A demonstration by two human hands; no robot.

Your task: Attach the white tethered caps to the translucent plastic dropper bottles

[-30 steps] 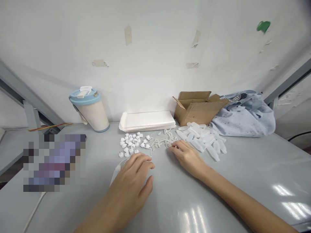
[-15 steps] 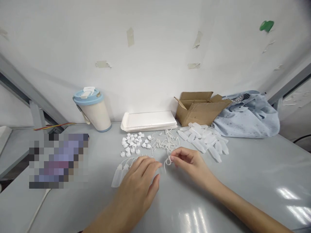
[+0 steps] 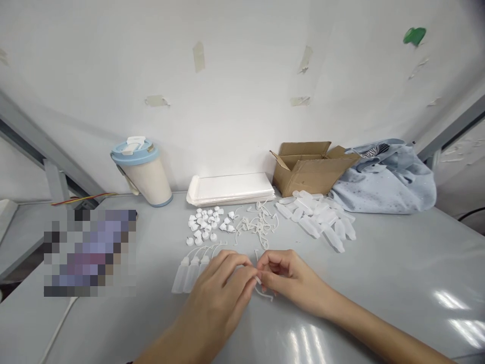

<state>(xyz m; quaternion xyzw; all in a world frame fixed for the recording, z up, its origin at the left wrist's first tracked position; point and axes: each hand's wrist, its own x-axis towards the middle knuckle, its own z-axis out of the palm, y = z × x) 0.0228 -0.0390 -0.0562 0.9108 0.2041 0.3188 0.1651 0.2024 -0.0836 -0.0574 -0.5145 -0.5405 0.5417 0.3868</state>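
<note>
My left hand (image 3: 227, 283) and my right hand (image 3: 293, 280) meet low over the table, fingertips pinched together around a thin white plastic strap (image 3: 264, 294). Its curved end with a small knob hangs below my fingers; part of it is hidden. Several translucent small bottles (image 3: 181, 275), with straps looped from their necks, lie in a row beside my left hand, which partly covers them. Beyond my hands is a loose heap of white straps (image 3: 261, 225). White caps (image 3: 204, 221) are scattered to its left, and a pile of translucent bottles (image 3: 310, 226) lies to its right.
Against the back wall stand a cream tumbler (image 3: 146, 177) with a blue lid, a stack of white flat packs (image 3: 231, 189), an open cardboard box (image 3: 314, 174) and a light-blue cloth bag (image 3: 386, 182). A blurred-out object (image 3: 94, 253) with a white cable (image 3: 56, 331) is at left.
My right hand has drawn back from the strap heap with a strap. My left hand has moved right to meet it, closing its fingers on the strap.
</note>
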